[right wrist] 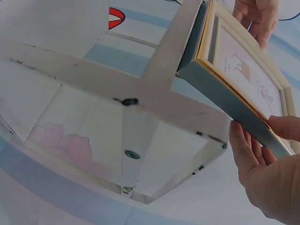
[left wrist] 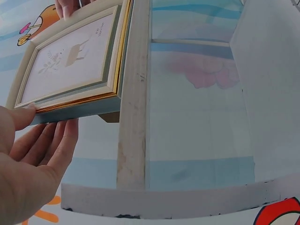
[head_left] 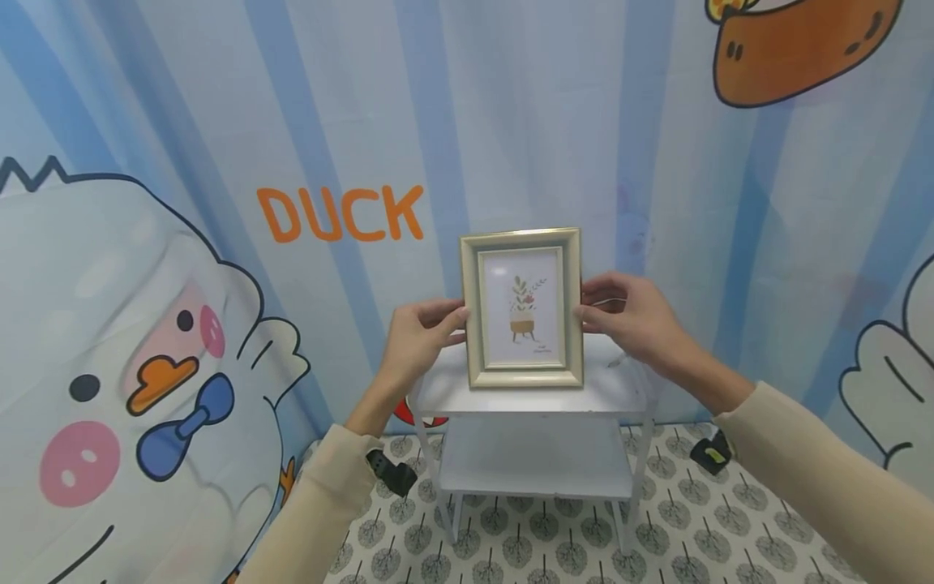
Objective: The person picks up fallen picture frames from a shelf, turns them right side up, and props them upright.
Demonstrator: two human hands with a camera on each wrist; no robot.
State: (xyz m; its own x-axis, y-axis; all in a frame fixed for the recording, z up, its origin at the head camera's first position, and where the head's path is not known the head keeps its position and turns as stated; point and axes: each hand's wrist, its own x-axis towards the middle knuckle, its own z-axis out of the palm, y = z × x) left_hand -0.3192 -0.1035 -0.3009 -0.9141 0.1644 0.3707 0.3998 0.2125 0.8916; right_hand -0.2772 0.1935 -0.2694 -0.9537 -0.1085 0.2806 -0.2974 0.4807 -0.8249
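Observation:
A gold-edged picture frame [head_left: 473,357] with a plant print stands nearly upright at the top of a small white table, facing the head camera. My left hand [head_left: 419,337] pinches its left side, thumb on the front and fingers behind. On the opposite side my right hand [head_left: 631,318] grips the frame the same way. In the left wrist view the left thumb lies on the front border of the picture frame [left wrist: 70,102], fingers at its back edge. The right wrist view has the right thumb and fingers on the side of the picture frame [right wrist: 225,101].
The white two-tier table [head_left: 452,399] has a lower shelf [head_left: 536,454] and thin legs. A blue-striped curtain [head_left: 525,122] with cartoon ducks hangs close behind it. The floor covering [head_left: 569,535] has a tree pattern. Dark chips mark the table's edge [right wrist: 178,112].

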